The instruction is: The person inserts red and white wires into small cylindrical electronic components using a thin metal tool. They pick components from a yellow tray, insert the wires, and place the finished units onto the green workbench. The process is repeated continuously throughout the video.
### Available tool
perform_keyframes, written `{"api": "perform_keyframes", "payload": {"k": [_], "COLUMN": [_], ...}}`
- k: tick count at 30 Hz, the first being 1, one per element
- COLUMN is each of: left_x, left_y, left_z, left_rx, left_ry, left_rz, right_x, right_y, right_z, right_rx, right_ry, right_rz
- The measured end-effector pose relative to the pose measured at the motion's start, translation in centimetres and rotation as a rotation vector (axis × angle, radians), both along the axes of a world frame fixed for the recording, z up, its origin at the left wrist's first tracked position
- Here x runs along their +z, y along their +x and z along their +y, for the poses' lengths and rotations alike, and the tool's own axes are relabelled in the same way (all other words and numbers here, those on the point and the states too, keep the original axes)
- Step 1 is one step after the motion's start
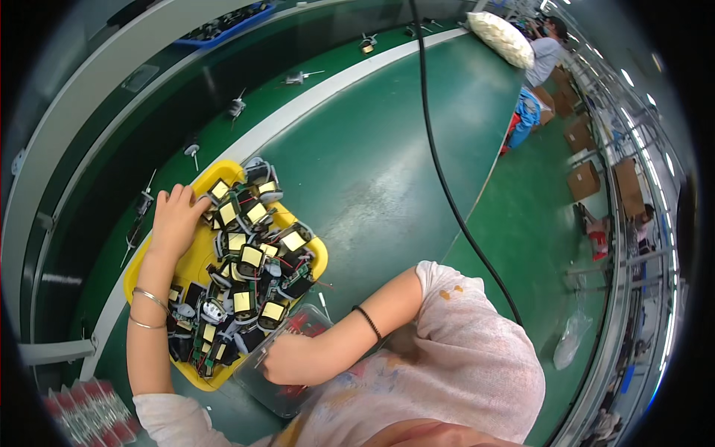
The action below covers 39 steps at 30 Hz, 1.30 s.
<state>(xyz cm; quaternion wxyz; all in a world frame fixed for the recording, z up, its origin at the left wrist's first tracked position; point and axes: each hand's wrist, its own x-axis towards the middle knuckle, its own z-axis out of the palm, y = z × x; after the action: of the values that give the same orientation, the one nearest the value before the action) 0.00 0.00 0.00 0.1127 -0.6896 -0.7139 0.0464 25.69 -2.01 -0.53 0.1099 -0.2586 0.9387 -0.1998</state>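
Observation:
A yellow plastic tray [322, 257] holds a heap of small electronic assemblies [252, 257], dark with cream pads, green boards and thin wires. Over the tray's left rim lies my left hand [173, 220], its fingers stretched and apart, with nothing visible in them. My right hand [289, 359] reaches into a clear plastic box [279, 402] at the tray's near right corner. Its fingers are curled down, and their tips are hidden. Small red parts [305, 322] show inside the box.
Motor-like parts with thin shafts [237, 106] stand spaced along a green belt [272, 93] beyond a white rail [261, 135]. A black cable [439, 167] hangs across the green table [357, 179]. A filled bag [500, 39] lies at the far end, near another person [547, 52].

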Motion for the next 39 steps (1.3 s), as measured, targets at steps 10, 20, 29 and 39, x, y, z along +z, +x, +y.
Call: {"api": "perform_keyframes", "payload": {"k": [10,20,29,39], "left_x": [5.5,11.4,9.4,9.1], "left_y": [2.9,12.4,15.3,14.6], "left_z": [-4.6,-11.6,-14.6,-14.2], "left_rx": [0.138,0.267,0.210,0.242], "left_ry": [0.135,0.632,0.935,0.868], "left_rz": [-0.129,-0.558,-1.077,-0.732], "right_x": [1.1,8.9,9.5,8.9], "right_y": [1.4,-1.6,-3.2,-4.5], "right_z": [0.9,5.5,7.6,7.0], "right_rx": [-0.004,-0.146,-0.476,-0.537], "right_ry": [-0.383,-1.476,-1.550,-0.835], "right_rz": [-0.099,-0.195,0.117,0.685]}}
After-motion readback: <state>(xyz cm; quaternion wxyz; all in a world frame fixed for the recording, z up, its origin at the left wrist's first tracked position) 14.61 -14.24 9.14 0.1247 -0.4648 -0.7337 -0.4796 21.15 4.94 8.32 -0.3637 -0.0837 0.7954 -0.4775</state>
